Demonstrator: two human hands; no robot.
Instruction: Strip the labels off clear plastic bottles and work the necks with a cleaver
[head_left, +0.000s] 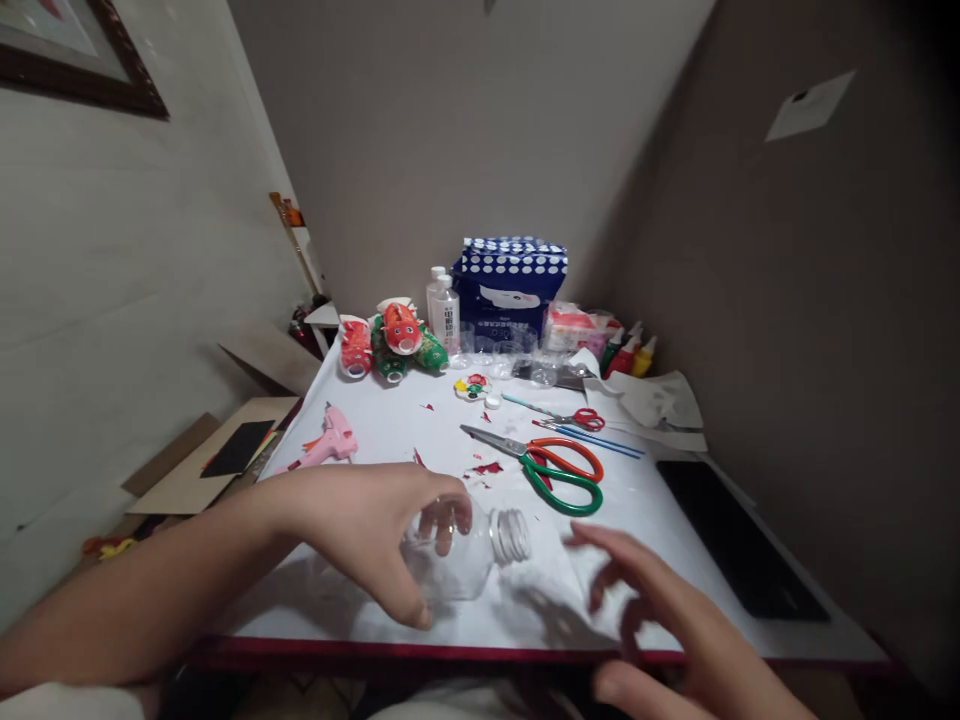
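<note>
A clear plastic bottle (469,565) lies on its side near the front edge of the table, its threaded neck pointing right and no cap on it. My left hand (397,535) is wrapped round its left part, thumb in front and fingers behind. To the right of the neck, my right hand (660,610) hovers with fingers spread and nothing in it. Large scissors (525,455) with one orange and one green handle rest just beyond the bottle. Small red scraps (487,468) are scattered by their blades.
A pink glue gun (337,435) lies at left. Behind stand painted fish-like crafts (401,328), white-capped bottles (448,315) and a blue bag (510,300). Paintbrushes (600,440), red-handled scissors (589,419), a paint palette (472,387) and paint bottles (626,355) are farther back; a black slab (739,540) lies right.
</note>
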